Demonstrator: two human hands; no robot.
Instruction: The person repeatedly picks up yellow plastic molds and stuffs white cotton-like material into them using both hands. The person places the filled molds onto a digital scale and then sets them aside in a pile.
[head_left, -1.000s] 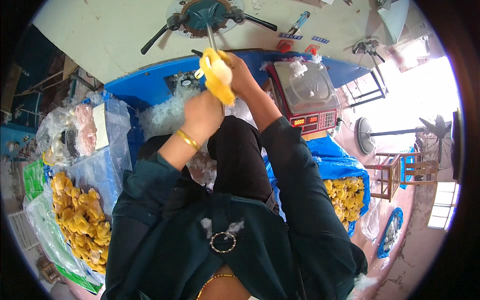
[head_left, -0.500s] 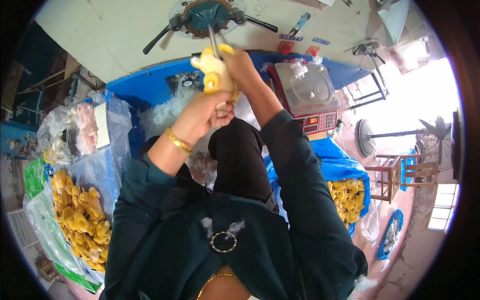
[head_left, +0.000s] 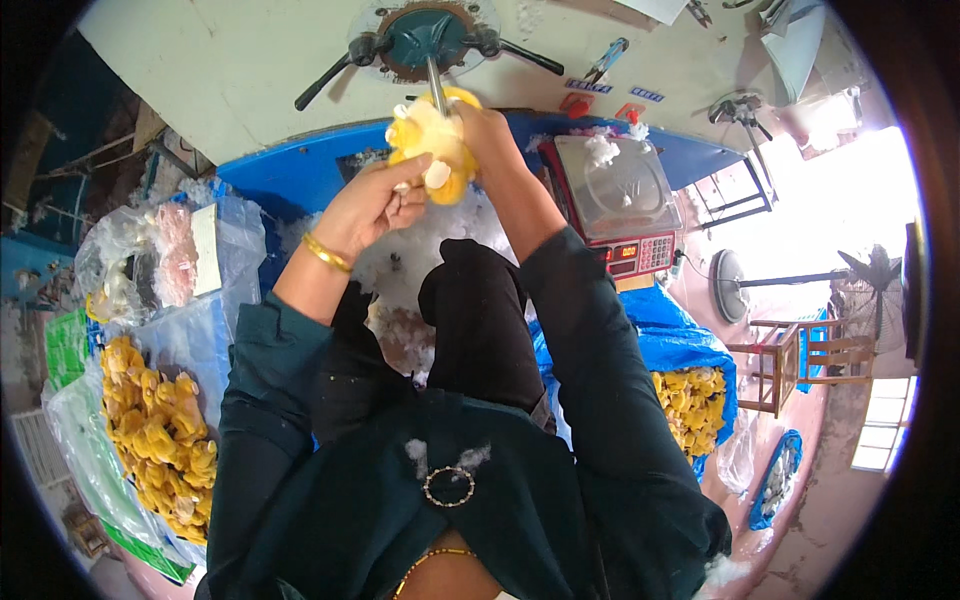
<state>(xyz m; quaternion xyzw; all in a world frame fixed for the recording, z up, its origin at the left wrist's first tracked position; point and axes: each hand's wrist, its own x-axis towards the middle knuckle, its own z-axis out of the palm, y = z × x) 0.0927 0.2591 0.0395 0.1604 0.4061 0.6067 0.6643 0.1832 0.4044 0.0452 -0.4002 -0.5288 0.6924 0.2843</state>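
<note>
A yellow and cream plush toy (head_left: 432,140) sits on the end of a metal filling tube (head_left: 436,82), which sticks out of a machine panel in front of me. My right hand (head_left: 487,137) is closed round the toy's upper right side, beside the tube; some of its fingers are hidden behind the plush. With curled fingers and the thumb against the plush, my left hand (head_left: 378,203) pinches the toy's lower left edge. A white patch shows on the toy near that thumb. Black levers (head_left: 335,75) flank the tube's round mount.
A blue ledge (head_left: 290,170) runs below the panel, with white stuffing fluff (head_left: 400,255) beneath. At right stand a red digital scale (head_left: 612,190) and a blue bag of yellow plush pieces (head_left: 690,405). More yellow plush pieces (head_left: 155,430) are heaped at left. Pliers (head_left: 606,60) lie on the panel.
The toy looks rounder and has turned on the tube. My left hand has shifted left, from the toy's bottom end to its lower left edge. The right hand stays by the tube.
</note>
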